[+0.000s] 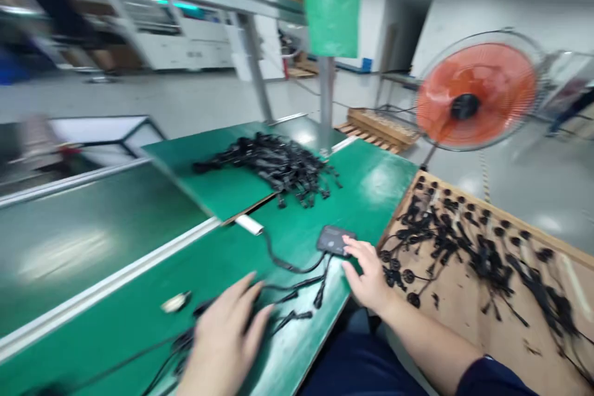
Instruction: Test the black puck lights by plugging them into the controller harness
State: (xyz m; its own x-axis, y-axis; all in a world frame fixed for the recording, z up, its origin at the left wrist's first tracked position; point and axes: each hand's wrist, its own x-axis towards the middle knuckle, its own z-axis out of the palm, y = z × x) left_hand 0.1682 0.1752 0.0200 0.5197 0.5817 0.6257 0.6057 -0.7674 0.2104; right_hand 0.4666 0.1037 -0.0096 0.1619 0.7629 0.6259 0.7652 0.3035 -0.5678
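Right hand (369, 275) flat on the green bench (297, 241), fingers loosely spread, fingertips touching the near edge of a small black box (334, 239) — not pinching it. Box dark, matte, rounded at the corners, roughly square, lying flat near the bench's right edge. Thin black cables (297, 288) leaving it toward the near side, one looping left to a white tube (249, 224), others ending in small plugs beside the hand. Left hand (223, 340) lower down, palm down, fingers spread over a tangle of the same cables; blurred, so hard to tell whether touching or just above, nothing gripped. Small pale metal piece (175, 302) lying just left of that hand.

Farther back, on a raised green board, a pile of black connectors (273, 164). To the right, a brown tray (510, 322) strewn with more black leads and round plugs — well apart from the box. Orange fan (476, 96) standing beyond the tray. Grey conveyor (83, 235) along the left
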